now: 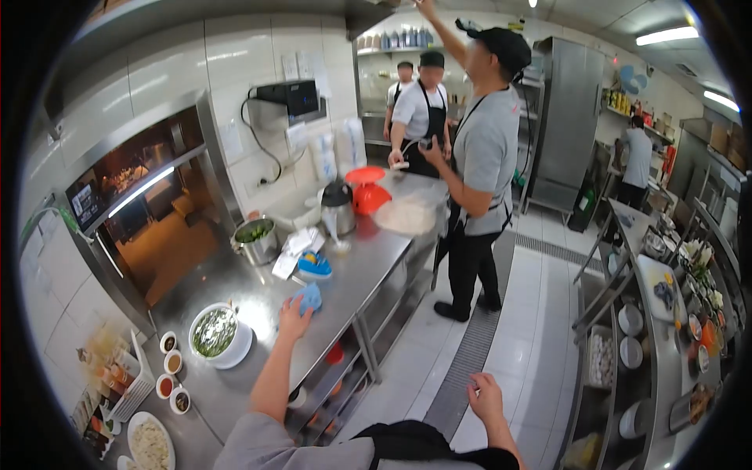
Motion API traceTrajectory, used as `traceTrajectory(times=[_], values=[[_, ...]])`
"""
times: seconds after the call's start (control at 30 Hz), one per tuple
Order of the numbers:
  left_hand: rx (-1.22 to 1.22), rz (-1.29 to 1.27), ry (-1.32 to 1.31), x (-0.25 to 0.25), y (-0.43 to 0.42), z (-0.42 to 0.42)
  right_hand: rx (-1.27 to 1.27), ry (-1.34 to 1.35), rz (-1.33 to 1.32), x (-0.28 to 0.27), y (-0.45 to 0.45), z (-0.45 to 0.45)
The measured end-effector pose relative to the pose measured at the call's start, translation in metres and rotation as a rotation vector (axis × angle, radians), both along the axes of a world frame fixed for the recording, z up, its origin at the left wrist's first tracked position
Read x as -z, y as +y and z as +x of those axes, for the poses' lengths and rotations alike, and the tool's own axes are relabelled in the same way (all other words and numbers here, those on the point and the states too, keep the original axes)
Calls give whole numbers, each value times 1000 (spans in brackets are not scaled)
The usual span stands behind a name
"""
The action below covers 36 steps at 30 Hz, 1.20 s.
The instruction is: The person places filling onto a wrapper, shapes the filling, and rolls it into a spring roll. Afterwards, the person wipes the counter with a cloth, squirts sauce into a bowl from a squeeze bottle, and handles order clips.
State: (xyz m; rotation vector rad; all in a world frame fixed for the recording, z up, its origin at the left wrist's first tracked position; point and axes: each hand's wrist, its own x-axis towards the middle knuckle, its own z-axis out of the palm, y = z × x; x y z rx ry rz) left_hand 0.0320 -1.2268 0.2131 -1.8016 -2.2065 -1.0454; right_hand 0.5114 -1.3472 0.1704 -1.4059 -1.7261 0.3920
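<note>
My left hand (294, 319) is on a light blue cloth (310, 298), fingers closed over it against the steel counter (270, 364). Just beyond the cloth sits a blue item with a yellow part (315, 265), its kind unclear. Nearer to me, a round white container (213, 333) has green herbs under a shiny clear cover. My right hand (486, 394) hangs over the floor beside the counter, its fingers loosely curled with nothing visible in them.
Small sauce cups (174, 363) and an oval dish of pale food (151, 442) stand at the left. Farther along are a steel pot of greens (256, 239), papers (294, 247) and a red scale (368, 192). A co-worker (486, 149) stands at the counter's end, arm raised; others are behind.
</note>
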Motion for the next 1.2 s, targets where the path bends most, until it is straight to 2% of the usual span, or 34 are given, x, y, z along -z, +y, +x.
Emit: traceTrajectory(times=[0.07,0.13,0.17,0.23,0.3,0.37,0.4,0.43,0.47,0.5,0.53,0.57,0.6,0.67,0.7,0.73,0.77,0.8,0.87,0.9,0.93,1.0,1.07,1.13,1.2], values=[[-66,-318,102,29,27,-26,9,40,1,-5,26,0],[-105,-409,192,10,8,3,-66,106,73,-14,54,-4],[-102,-411,189,18,14,14,-64,103,71,-17,67,-6],[-178,-443,-91,37,21,31,-168,112,73,-20,91,-12],[104,-248,-897,61,34,65,-241,-83,222,-14,118,-19],[414,-371,-1767,6,30,162,-305,-219,281,-44,136,-34],[494,-651,-1756,1,39,192,-328,-253,257,-53,149,-44],[683,-793,-1668,16,54,227,-356,-281,240,-52,159,-50],[655,-638,-1485,-2,51,286,-368,-278,217,-32,173,-50],[715,-388,-716,27,80,302,-398,-192,125,-3,201,-47],[661,-586,-607,9,96,316,-423,-113,39,22,230,-40],[602,-784,-489,-21,111,328,-476,-156,58,43,247,-32],[598,-791,-496,-44,121,338,-480,-156,49,24,253,-26],[611,-787,-238,-71,133,353,-431,152,-316,-34,255,-17],[598,-805,-253,-61,141,359,-394,396,-101,7,274,-20],[657,-241,-297,-46,152,364,-404,393,-122,-2,275,-18],[676,333,-313,-37,162,369,-363,71,71,-27,279,-16],[664,328,-314,-39,170,372,-315,-246,268,-50,284,-13],[615,349,-676,-60,181,378,-335,-273,310,-77,293,-5],[542,162,-821,-78,179,380,-346,-300,362,-86,298,-1],[511,165,-824,-76,190,375,-377,-298,355,-91,306,3],[558,74,-1075,-66,212,369,-510,-376,558,-99,321,15],[518,147,-1073,-63,225,375,-577,-296,519,-105,339,27],[361,60,-805,-45,240,359,-842,-139,468,-103,360,42],[-88,-71,-380,-55,251,328,-896,-153,481,-100,374,55]])
